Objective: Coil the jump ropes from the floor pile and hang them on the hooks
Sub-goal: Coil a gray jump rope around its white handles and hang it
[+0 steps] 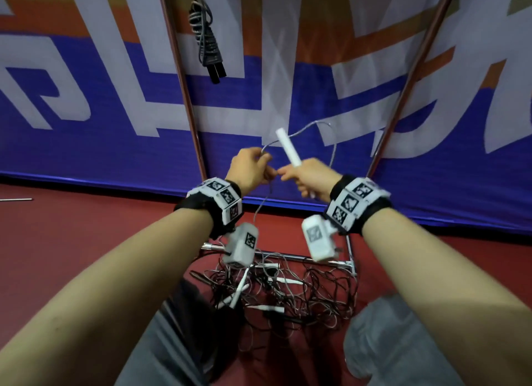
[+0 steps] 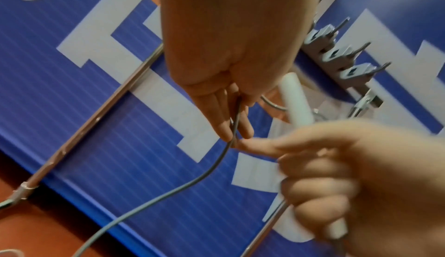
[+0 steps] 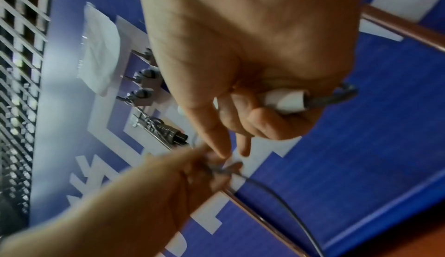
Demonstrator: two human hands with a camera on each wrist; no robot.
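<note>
My right hand grips a white jump-rope handle, upright and tilted left; its index finger reaches toward the left hand. My left hand pinches the grey cord of that rope, which arcs behind the handle and also trails down to the pile on the floor. The handle's end shows under my right fingers. A coiled black-handled rope hangs above at the left. A row of grey hooks sits on the wall, and one holds the coiled rope.
Blue, white and orange banner covers the wall ahead. Two slanted metal poles lean against it, with a chrome rail low above the red floor. My knees in grey trousers flank the pile.
</note>
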